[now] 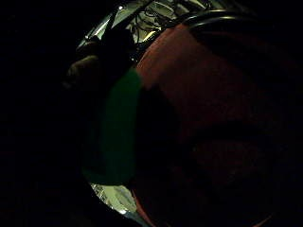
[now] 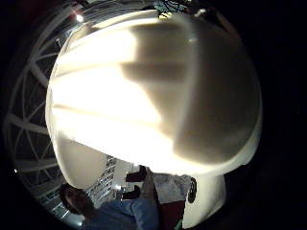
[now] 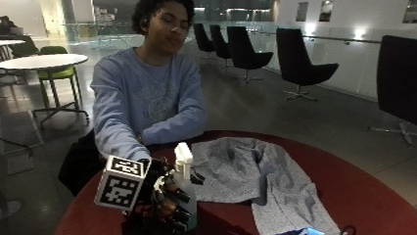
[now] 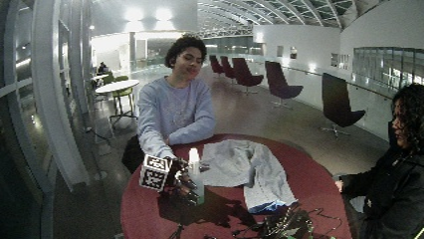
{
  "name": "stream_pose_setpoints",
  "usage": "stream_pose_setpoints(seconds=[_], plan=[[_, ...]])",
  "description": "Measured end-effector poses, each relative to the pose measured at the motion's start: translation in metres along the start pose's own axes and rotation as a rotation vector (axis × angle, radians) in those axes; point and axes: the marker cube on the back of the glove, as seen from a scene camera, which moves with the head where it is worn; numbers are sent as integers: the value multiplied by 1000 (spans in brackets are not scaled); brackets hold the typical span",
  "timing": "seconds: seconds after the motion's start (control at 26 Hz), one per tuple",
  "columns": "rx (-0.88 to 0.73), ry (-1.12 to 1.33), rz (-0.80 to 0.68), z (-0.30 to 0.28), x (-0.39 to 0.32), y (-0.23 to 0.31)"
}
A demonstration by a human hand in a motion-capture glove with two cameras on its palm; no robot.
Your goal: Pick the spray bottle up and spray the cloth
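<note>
A white spray bottle (image 3: 183, 182) with a pale green lower part stands upright on the round red table (image 3: 365, 196), near its front left. My gloved right hand (image 3: 164, 198) is wrapped around its body, fingers curled round it. The bottle's white body (image 2: 158, 91) fills the thumb side palm view, and its green part (image 1: 113, 132) shows against the red table top (image 1: 208, 118) in the little finger side view. A grey cloth (image 3: 261, 176) lies spread on the table just right of the bottle. In the wide outside view the bottle (image 4: 195, 177), hand (image 4: 180, 184) and cloth (image 4: 248, 172) sit the same way.
The person's other arm, in a blue sleeve (image 3: 166, 132), rests at the table's far edge behind the cloth. Cables and small dark items (image 4: 278, 226) lie at the table's near edge. A second person (image 4: 391, 184) sits at the right. Black chairs (image 3: 296, 61) stand behind.
</note>
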Motion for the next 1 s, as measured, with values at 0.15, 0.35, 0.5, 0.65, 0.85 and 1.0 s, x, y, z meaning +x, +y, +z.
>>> stream_pose_setpoints(seconds=[0.15, 0.35, 0.5, 0.65, 0.85, 1.0], plan=[[46, -19, -36, 0, 0, -4], [-43, -101, -101, -1, -11, -3], [-243, -90, -163, 0, -37, 4], [-469, -15, -204, 4, -65, 14], [-646, 90, -192, 10, -90, 24], [-697, 150, -175, 16, -104, 28]])
